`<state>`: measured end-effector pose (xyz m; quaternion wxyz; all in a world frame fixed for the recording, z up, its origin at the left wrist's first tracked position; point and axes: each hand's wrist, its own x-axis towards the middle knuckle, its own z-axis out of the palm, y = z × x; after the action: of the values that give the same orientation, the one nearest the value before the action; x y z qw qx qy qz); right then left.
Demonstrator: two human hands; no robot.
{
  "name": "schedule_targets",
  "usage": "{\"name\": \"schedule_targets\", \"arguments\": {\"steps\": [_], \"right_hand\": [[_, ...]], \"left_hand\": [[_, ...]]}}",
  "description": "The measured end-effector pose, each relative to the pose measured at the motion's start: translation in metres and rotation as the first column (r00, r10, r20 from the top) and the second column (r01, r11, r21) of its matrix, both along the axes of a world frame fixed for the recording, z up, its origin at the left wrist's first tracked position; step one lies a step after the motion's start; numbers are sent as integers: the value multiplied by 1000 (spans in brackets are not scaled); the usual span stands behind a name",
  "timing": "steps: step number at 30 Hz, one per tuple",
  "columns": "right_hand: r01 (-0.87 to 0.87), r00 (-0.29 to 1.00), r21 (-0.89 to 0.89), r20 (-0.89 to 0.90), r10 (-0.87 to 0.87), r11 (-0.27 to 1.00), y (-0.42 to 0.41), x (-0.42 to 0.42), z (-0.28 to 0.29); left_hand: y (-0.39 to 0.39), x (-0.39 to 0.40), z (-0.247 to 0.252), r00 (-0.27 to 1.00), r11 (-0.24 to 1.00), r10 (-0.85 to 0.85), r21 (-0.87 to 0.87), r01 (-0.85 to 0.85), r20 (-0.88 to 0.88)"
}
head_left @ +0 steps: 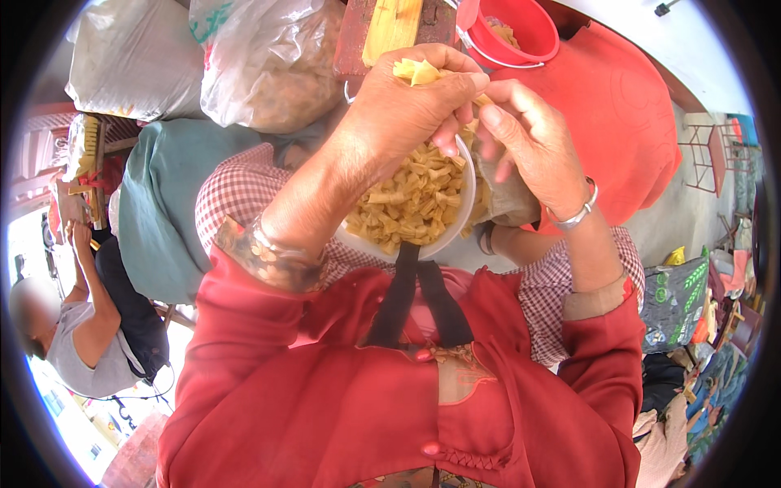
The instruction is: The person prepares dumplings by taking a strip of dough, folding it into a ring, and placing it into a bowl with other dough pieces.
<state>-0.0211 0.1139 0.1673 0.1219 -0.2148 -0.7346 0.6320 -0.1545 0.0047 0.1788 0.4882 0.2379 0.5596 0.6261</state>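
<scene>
My left hand [421, 91] pinches a folded yellow strip [417, 72] that looks like paper or husk, one end standing up above the thumb. Close beside it, my right hand [528, 131] grips the strip's other end [483, 100] between thumb and finger. Both hands are raised over the far side of a translucent plastic tub [468, 201], which sits between my knees. Inside the tub lies a heap of small knotted yellow pieces [409, 198]. Part of the heap is hidden behind my left hand and wrist.
Ahead, flat yellow strips [393, 27] lie on a worn reddish board [351, 36]. A red bucket [518, 30] stands beside it. Bulging plastic bags [274, 67] are at the left, near teal cloth [165, 201]. Red cloth [604, 122] spreads at right. Another person [91, 329] sits far left.
</scene>
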Motion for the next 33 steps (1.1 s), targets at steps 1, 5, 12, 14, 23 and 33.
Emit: {"name": "schedule_targets", "arguments": {"steps": [1,5,12,14,23,33], "right_hand": [[-56,998,46,32,55,997,1,-1,3],[-93,987,341,-90,131,936,9,-2,4],[-4,962,520,-232,146,854,27,-24,24],[24,978,629,-175,112,777,40,-41,35],[228,964,793,-267,-14,564,58,-95,22],[-10,989,770,101,-107,637,61,-91,-15]], "left_hand": [[-1,-1,2,1000,1000,11,23,-12,25],[-9,-20,14,995,993,48,103,-57,85],[-8,-41,33,980,973,187,127,-194,63],[7,-47,42,956,948,291,142,-283,-36],[19,-116,49,963,988,-149,-5,152,-226],[6,-127,-6,748,894,273,-128,-430,-605]]}}
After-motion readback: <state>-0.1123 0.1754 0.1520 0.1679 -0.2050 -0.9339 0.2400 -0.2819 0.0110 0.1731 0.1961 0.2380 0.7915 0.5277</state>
